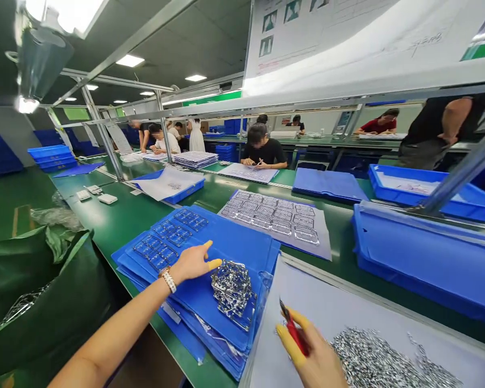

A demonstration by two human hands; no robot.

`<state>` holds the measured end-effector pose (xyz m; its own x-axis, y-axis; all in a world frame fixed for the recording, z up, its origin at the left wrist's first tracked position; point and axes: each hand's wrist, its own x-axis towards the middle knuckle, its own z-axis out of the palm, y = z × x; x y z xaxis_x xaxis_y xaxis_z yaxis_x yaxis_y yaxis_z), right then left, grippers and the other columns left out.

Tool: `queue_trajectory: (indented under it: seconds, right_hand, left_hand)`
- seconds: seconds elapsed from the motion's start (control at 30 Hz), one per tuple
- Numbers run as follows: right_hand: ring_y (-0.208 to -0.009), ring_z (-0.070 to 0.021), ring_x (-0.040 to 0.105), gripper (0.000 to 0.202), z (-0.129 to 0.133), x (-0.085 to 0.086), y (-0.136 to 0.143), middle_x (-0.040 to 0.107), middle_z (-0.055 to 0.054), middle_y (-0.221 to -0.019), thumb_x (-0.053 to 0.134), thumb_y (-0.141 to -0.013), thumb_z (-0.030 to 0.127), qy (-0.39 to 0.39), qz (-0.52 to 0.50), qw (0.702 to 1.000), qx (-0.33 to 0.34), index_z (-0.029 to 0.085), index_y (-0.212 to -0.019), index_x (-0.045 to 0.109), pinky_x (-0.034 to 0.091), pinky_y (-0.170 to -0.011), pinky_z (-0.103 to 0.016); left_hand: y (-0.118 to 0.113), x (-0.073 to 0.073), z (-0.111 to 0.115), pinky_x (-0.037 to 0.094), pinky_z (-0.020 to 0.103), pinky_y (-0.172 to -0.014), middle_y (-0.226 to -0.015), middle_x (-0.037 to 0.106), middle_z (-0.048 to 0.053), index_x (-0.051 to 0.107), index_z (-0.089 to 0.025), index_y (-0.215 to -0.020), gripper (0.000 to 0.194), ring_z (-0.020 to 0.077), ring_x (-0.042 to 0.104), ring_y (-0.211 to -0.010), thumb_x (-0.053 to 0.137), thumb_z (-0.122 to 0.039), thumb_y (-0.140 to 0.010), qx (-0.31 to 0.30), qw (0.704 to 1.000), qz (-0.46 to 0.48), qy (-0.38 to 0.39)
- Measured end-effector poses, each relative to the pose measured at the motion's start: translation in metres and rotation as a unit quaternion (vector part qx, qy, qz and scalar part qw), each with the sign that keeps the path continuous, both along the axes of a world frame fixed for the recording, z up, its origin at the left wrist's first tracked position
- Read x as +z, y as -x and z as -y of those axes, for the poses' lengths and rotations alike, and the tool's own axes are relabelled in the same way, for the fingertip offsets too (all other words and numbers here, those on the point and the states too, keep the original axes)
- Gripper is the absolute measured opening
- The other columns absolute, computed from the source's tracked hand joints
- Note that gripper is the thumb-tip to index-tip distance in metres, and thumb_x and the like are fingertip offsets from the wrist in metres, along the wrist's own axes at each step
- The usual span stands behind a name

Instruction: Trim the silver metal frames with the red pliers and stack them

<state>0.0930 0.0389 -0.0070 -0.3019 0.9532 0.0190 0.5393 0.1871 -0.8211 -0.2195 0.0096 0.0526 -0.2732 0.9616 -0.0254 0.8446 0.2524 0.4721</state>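
Observation:
My left hand (194,262), with yellow finger covers and a wrist band, is over a stack of blue plastic sheets (242,237). Its thumb and forefinger are apart with nothing seen between them. Just right of the fingertips lies a tangled heap of shiny metal frames (232,288). Beyond that hand, several flat metal frames (156,250) rest in rows on the top sheet. My right hand (315,350) is closed around red-handled nippers (296,334), whose dark jaws point up and left, above a white sheet (307,291). Beside it is a pile of small metal parts (375,355).
Frames are laid out on a white sheet (272,215) further back. Blue trays (420,258) line the right side. A green bag (36,302) with metal pieces is at the left. A metal post (461,167) rises at right. Across the bench (145,199) sits a co-worker (264,151).

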Motion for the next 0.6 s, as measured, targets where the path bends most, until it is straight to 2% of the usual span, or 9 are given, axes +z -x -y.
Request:
queue_trajectory:
  seconds: [0.07, 0.13, 0.2, 0.27, 0.33, 0.37, 0.47, 0.6]
  right_hand:
    - [-0.081, -0.0241, 0.066, 0.053, -0.010, 0.010, 0.027, 0.072, -0.004, -0.091, 0.053, -0.068, 0.065, 0.034, 0.002, 0.999, 0.004, 0.026, -0.103, 0.063, 0.050, -0.074, -0.034]
    - [-0.078, -0.0240, 0.065, 0.050, -0.017, 0.014, 0.050, 0.071, -0.003, -0.087, 0.052, -0.068, 0.065, 0.043, 0.010, 0.999, 0.015, 0.026, -0.096, 0.063, 0.049, -0.072, -0.034]
    - [-0.075, -0.0232, 0.064, 0.046, -0.019, 0.012, 0.065, 0.071, -0.001, -0.082, 0.052, -0.067, 0.064, 0.043, 0.022, 0.998, 0.038, 0.026, -0.090, 0.062, 0.047, -0.070, -0.034]
    - [-0.072, -0.0225, 0.064, 0.042, -0.017, 0.005, 0.074, 0.070, 0.000, -0.078, 0.053, -0.067, 0.062, 0.044, 0.026, 0.997, 0.060, 0.026, -0.087, 0.060, 0.046, -0.068, -0.033]
    - [-0.073, -0.0222, 0.064, 0.040, -0.014, -0.005, 0.077, 0.070, 0.000, -0.079, 0.054, -0.067, 0.060, 0.053, 0.009, 0.997, 0.057, 0.026, -0.088, 0.060, 0.046, -0.069, -0.032]
    - [-0.075, -0.0224, 0.064, 0.041, -0.013, -0.010, 0.077, 0.070, -0.001, -0.080, 0.054, -0.066, 0.059, 0.059, -0.007, 0.997, 0.044, 0.025, -0.089, 0.060, 0.047, -0.069, -0.032]
    - [-0.080, -0.0239, 0.065, 0.050, -0.011, -0.021, 0.075, 0.072, -0.003, -0.084, 0.055, -0.064, 0.061, 0.074, -0.049, 0.996, -0.019, 0.023, -0.096, 0.061, 0.048, -0.071, -0.032]
    - [-0.086, -0.0264, 0.066, 0.064, -0.011, -0.020, 0.072, 0.072, -0.006, -0.090, 0.057, -0.064, 0.064, 0.088, -0.037, 0.992, -0.086, 0.018, -0.108, 0.059, 0.051, -0.073, -0.034]
  left_hand:
    - [0.008, -0.006, -0.001, 0.043, 0.035, -0.078, -0.093, 0.070, 0.010, 0.055, -0.015, -0.128, 0.076, 0.0284, 0.064, -0.087, 0.044, -0.070, -0.077, -0.024, 0.999, 0.035, 0.022]
    - [0.007, -0.011, -0.002, 0.043, 0.033, -0.078, -0.092, 0.071, 0.009, 0.066, -0.019, -0.111, 0.064, 0.0276, 0.063, -0.089, 0.047, -0.069, -0.076, -0.050, 0.996, 0.069, 0.028]
    - [-0.002, -0.013, -0.006, 0.042, 0.033, -0.080, -0.092, 0.070, 0.008, 0.070, -0.019, -0.095, 0.055, 0.0281, 0.062, -0.090, 0.053, -0.067, -0.073, -0.074, 0.991, 0.109, 0.026]
    - [-0.014, -0.014, -0.010, 0.043, 0.034, -0.081, -0.089, 0.070, 0.006, 0.070, -0.019, -0.090, 0.046, 0.0271, 0.062, -0.088, 0.060, -0.061, -0.071, -0.093, 0.982, 0.161, 0.025]
    - [-0.024, -0.015, -0.013, 0.044, 0.034, -0.084, -0.097, 0.069, 0.005, 0.067, -0.020, -0.100, 0.043, 0.0255, 0.061, -0.092, 0.065, -0.051, -0.071, -0.098, 0.970, 0.224, 0.016]
    - [-0.029, -0.016, -0.014, 0.043, 0.034, -0.087, -0.106, 0.067, 0.006, 0.064, -0.021, -0.109, 0.047, 0.0252, 0.059, -0.098, 0.067, -0.047, -0.070, -0.094, 0.962, 0.258, 0.009]
    - [-0.037, -0.021, -0.014, 0.043, 0.035, -0.093, -0.129, 0.055, 0.009, 0.046, -0.021, -0.134, 0.074, 0.0245, 0.052, -0.112, 0.072, -0.038, -0.067, -0.071, 0.926, 0.370, 0.001]
    - [-0.044, -0.029, -0.007, 0.050, 0.035, -0.076, -0.125, 0.053, 0.011, 0.033, -0.025, -0.141, 0.091, 0.0202, 0.060, -0.092, 0.076, -0.038, -0.061, -0.046, 0.848, 0.527, 0.019]
